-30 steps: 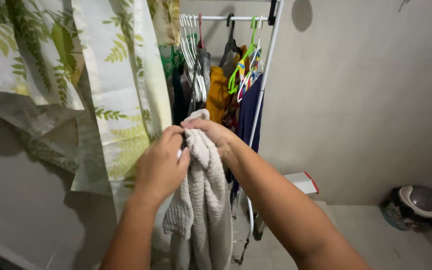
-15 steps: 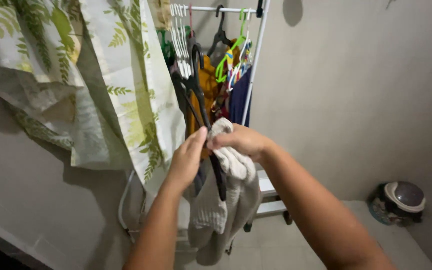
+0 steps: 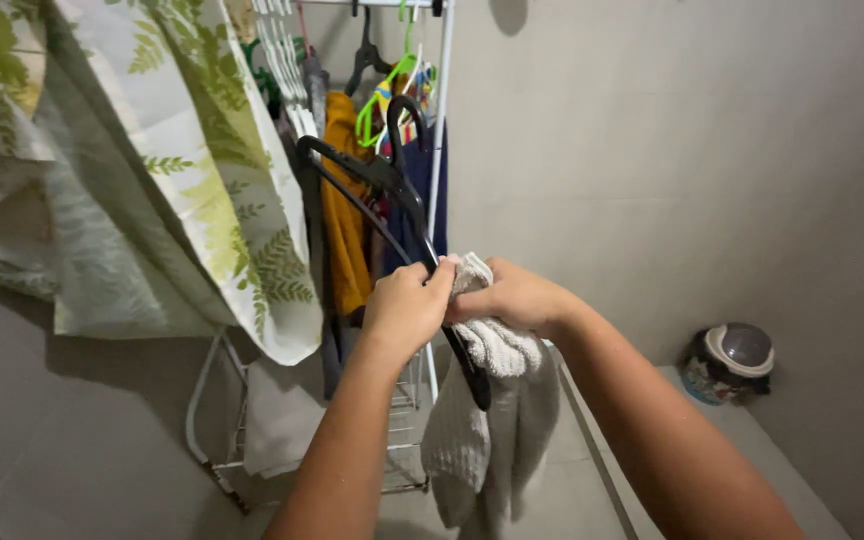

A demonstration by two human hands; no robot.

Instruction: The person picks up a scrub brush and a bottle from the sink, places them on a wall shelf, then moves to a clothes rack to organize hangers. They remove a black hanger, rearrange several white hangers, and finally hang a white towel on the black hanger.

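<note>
Head view shows my left hand curled tight around a black hanger; my right hand clenches a pale knitted garment at centre. Hanger hook points to twelve o'clock; the garment droops toward six.

Two bare forearms, no sleeves in view, hands apparently without rings or watch, wrists unadorned

At lower centre, we lose the grey towel below the frame's bottom edge, while our hands hide its top fold and part of the black hanger.
</note>
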